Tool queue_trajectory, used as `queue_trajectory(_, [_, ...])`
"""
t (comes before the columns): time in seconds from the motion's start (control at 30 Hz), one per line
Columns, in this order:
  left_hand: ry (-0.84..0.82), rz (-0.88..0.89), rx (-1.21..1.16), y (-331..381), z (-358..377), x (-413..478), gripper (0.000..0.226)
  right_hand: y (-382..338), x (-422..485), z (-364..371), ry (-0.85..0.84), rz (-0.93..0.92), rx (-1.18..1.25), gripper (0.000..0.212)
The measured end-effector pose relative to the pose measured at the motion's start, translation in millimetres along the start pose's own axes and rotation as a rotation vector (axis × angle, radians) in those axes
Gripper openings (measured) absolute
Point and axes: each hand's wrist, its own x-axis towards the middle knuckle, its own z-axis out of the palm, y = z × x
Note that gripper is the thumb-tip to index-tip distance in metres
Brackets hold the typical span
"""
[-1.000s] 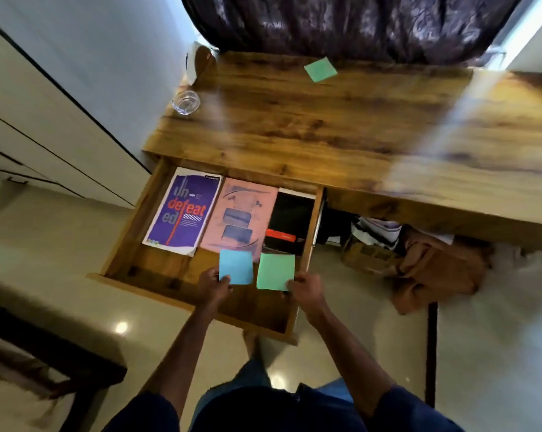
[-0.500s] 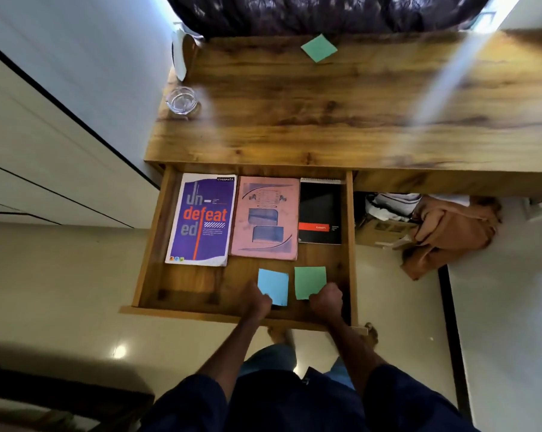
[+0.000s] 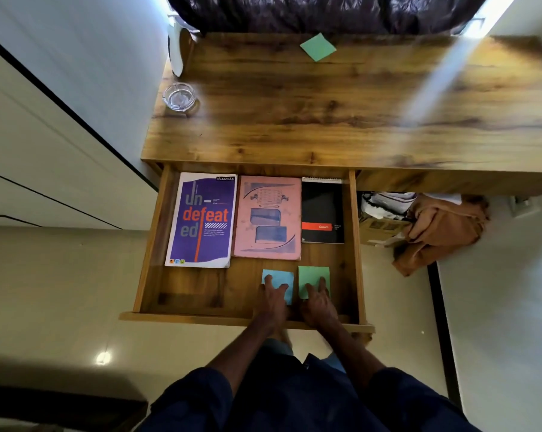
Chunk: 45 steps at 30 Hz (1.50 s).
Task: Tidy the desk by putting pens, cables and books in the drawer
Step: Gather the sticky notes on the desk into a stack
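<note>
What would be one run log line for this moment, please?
drawer: open | left hand: flat on blue note pad | right hand: flat on green note pad | three books inside

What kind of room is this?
Probably a bedroom or study at home: a wooden desk with an open drawer of notebooks, a dark curtain behind it, and clothes heaped on the floor.
</note>
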Motion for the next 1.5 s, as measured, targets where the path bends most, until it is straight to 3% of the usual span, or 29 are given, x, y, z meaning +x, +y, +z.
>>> queue_trajectory(0.53, [0.004,-0.062,-0.020,1.1,-9.9,-0.1,0.060,13.9,-4.9,-0.2,0.027,-0.053,-0.076,0.064])
queue_trajectory(0.7, [0.201,-0.078,-0.022,13.3,-11.9,-10.2,0.054,13.5,-9.8,-13.1,0.252,-0.084,0.039,0.053])
queue_trajectory(0.9, [0.432,0.094,-0.220,79.5,-38.5,-17.3,0.025,34.8,-31.1,-90.6,0.567,-0.242,0.198,0.014])
queue_trajectory(1.07, [0.572,0.287,-0.383,159.7,-67.8,-6.7,0.018,70.2,-31.1,-172.1,0.725,-0.325,0.217,0.012])
queue_trajectory(1.2, [0.567,0.314,-0.368,211.4,-76.0,7.2,0.017,108.4,-22.6,-226.3,0.749,-0.308,0.226,0.014])
queue_trajectory(1.5, [0.557,0.103,-0.335,320.5,-62.0,45.4,0.010,221.0,11.9,-320.6,0.609,-0.410,0.203,0.022])
